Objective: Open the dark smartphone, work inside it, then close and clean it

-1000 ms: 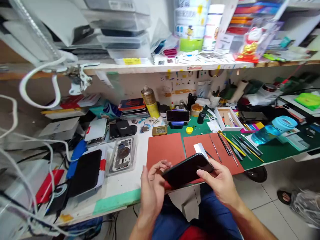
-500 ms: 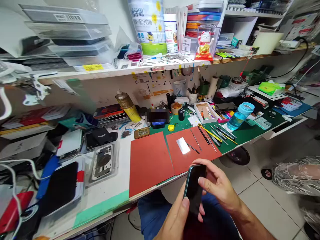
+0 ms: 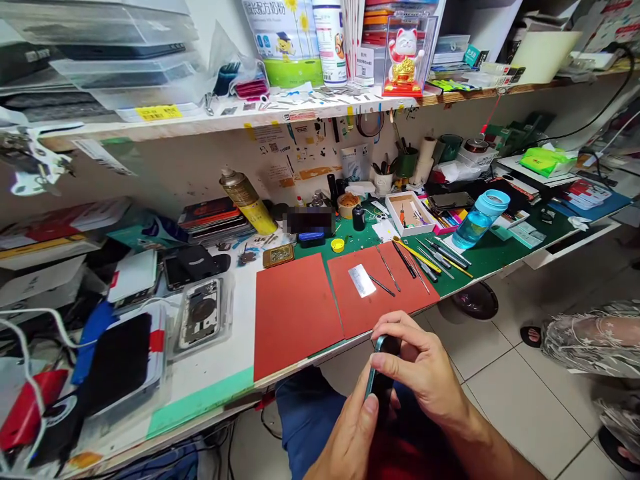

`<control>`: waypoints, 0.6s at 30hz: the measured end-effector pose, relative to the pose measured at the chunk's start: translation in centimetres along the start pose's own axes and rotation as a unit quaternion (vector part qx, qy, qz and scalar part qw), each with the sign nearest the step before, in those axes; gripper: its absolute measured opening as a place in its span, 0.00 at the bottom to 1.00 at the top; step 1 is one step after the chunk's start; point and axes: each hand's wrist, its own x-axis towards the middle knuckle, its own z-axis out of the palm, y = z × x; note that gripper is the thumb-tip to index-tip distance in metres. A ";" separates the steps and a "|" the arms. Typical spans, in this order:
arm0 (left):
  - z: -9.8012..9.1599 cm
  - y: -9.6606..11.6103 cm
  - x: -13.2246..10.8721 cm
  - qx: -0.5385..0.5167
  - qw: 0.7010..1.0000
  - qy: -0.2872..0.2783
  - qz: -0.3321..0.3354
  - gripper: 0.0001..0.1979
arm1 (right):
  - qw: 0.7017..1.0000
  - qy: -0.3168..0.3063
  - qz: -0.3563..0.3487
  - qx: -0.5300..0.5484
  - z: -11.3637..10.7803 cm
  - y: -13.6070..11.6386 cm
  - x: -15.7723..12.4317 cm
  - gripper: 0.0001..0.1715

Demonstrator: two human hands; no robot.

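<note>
Both hands pinch a dark smartphone (image 3: 383, 380) on edge just off the front of the workbench (image 3: 210, 393), above the person's lap and blue shorts (image 3: 305, 417). The left hand (image 3: 347, 433) grips it from below, with the thumb pressed along its teal edge. The right hand (image 3: 420, 367) curls over the top, fingers bent and thumb lying across. The right forearm (image 3: 490, 447) slants in from the lower right, and the left wrist dips out of view at the bottom edge. Most of the phone's face is hidden behind the fingers.

Beyond the hands, two red silicone mats (image 3: 295, 313) lie side by side. The nearer right one carries a silver card (image 3: 361, 280) and slim tweezers (image 3: 387, 268). Left of them, a clear plastic tray (image 3: 223, 313) holds a phone back housing (image 3: 201, 313). Farther back on a green cutting mat (image 3: 493, 263), a white box (image 3: 411, 213) holds small tools, a green mug (image 3: 406, 163) bristles with handles, and a blue-lidded water bottle (image 3: 479, 220) stands with water inside.
</note>
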 end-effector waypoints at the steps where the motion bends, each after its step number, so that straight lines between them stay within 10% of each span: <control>1: -0.1 -0.3 0.2 -0.006 1.000 -0.006 0.009 0.37 | 1.000 -0.004 0.006 0.002 0.1 0.0 0.0 0.20; 18: -1.7 -2.1 2.6 -0.008 0.992 -0.086 0.090 0.38 | 0.991 0.029 -0.096 -0.086 0.8 -0.7 0.2 0.05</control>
